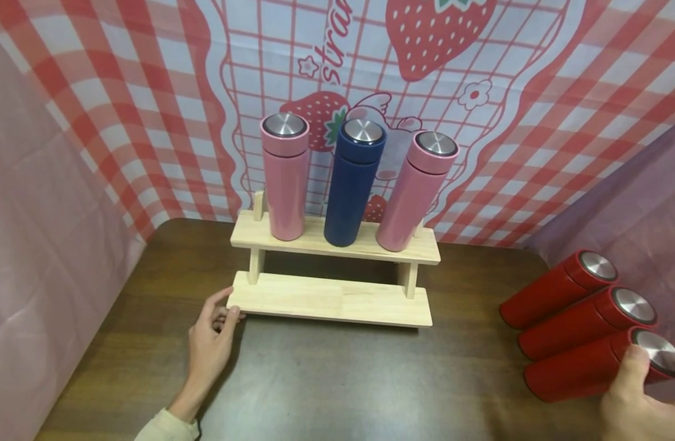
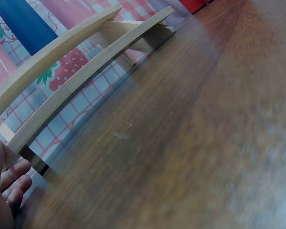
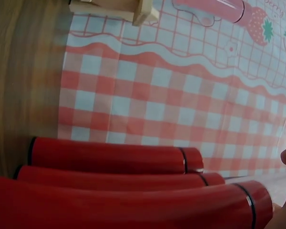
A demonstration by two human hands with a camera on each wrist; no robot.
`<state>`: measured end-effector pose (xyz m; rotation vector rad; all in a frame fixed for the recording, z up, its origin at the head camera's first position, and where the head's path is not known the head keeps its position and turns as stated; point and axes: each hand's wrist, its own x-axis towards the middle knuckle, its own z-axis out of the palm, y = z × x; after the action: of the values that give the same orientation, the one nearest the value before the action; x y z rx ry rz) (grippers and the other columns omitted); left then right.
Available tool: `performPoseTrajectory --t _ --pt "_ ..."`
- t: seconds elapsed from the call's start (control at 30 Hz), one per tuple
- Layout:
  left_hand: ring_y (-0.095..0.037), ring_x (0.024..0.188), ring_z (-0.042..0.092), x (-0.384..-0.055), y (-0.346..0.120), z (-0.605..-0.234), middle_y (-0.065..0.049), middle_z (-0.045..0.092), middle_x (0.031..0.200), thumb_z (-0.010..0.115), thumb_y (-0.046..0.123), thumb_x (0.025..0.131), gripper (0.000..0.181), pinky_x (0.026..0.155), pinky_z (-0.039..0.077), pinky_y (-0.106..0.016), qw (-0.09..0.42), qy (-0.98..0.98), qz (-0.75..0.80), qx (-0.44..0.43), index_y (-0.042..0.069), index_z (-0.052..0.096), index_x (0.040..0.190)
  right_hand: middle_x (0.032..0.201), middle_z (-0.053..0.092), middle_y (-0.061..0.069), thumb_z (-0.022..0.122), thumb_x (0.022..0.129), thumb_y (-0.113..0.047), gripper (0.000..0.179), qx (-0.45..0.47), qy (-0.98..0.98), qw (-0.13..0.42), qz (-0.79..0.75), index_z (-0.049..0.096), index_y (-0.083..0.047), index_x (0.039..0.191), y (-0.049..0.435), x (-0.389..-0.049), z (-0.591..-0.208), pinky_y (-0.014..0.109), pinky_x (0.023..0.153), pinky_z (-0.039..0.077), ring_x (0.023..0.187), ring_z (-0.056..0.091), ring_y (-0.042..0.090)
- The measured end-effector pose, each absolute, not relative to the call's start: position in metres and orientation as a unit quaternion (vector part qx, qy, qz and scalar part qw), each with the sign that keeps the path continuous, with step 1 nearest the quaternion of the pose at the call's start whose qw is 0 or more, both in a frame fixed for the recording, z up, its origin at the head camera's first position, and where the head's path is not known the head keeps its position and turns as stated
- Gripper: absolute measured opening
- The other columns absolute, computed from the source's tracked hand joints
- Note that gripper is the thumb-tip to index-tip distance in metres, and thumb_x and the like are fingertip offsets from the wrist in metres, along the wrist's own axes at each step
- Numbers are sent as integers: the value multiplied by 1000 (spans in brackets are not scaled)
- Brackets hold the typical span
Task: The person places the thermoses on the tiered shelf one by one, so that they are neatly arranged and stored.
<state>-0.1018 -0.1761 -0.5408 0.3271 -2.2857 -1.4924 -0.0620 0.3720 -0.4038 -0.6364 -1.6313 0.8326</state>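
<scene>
Wooden rack: our landmark, a two-tiered stand (image 1: pixel 329 297) of pale wood; we find its lower shelf nearer to us than its upper one.
Left hand: we see it (image 1: pixel 212 335) at the rack's left end, pinching the corner of the lower shelf; the left wrist view shows fingers curled beside and below that end.
Left pink bottle: upright (image 1: pixel 286 184) on the rack's upper shelf, toward its left end.
Blue bottle: upright (image 1: pixel 353 190) at the middle of the rack's upper shelf, between two pink ones.
Right pink bottle: upright (image 1: pixel 414 196) on the rack's upper shelf, toward its right end.
Red bottles: three, which we see upright and close together, well apart from the rack on its right; we label them back (image 1: pixel 558 291), middle (image 1: pixel 580 327) and front (image 1: pixel 574 367).
Right hand: to the right of the rack (image 1: pixel 641 404), its thumb over the steel-topped lid of the front red bottle; most fingers are hidden, so we cannot tell whether it grasps the bottle.
Table: brown, wood-grained (image 1: pixel 315 386), beneath the rack and the red bottles.
Checked cloth: red and white (image 1: pixel 183 141), hanging behind the rack, with strawberries printed on it.
</scene>
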Motion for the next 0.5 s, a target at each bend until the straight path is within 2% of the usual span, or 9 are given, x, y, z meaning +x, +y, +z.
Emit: performPoseTrajectory --t 0.2,0.37,0.5 --pt "-9 71 62 -103 -176 -540 -13 81 94 69 7 109 38 65 48 -17 196 -814 -535 115 8 66 147 144 69 -11 78 90 -35 53 -359 -658 548 371 74 -32 143 374 -68 -404 17 115 39 126 59 5" --pt "-9 70 62 -103 -176 -539 -13 81 93 70 6 109 38 65 48 -17 196 -813 -536 114 8 66 147 148 68 -8 79 91 -37 56 -331 -675 554 357 71 -30 146 385 -67 -414 20 118 38 130 58 8" --pt "-10 71 63 -103 -175 -539 -13 81 94 70 7 109 38 65 48 -18 193 -815 -535 115 8 66 147 148 65 -12 77 91 -40 60 -373 -676 519 368 67 -34 150 388 -64 -417 23 123 34 133 54 3"
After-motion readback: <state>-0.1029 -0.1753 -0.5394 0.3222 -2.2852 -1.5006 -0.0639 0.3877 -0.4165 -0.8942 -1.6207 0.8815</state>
